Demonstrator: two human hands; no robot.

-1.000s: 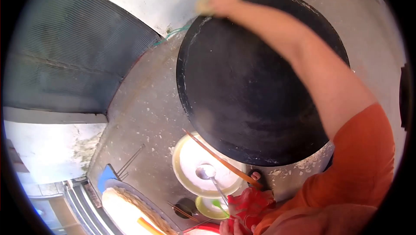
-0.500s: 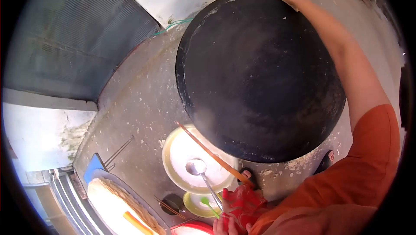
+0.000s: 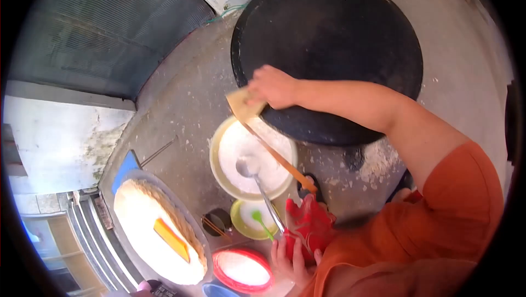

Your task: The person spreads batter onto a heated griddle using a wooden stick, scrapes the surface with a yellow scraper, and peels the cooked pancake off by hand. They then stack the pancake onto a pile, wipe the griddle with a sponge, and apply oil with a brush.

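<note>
My left hand [image 3: 291,261] lies nearest my body, fingers against the red cloth [image 3: 308,221] (grip not discernible). Beyond it, the wooden stick [image 3: 279,157] runs diagonally across the batter bowl [image 3: 212,160], its far end pointing at my right hand [image 3: 272,86]. That hand is closed around the yellow pad [image 3: 242,105] at the near-left rim of the griddle [image 3: 329,29], whose face extends away and to the right.

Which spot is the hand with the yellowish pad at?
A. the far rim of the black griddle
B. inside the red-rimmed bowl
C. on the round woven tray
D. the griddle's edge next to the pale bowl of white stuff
D: the right hand grips the yellowish pad at the edge of the black griddle, right beside the pale bowl.
</note>
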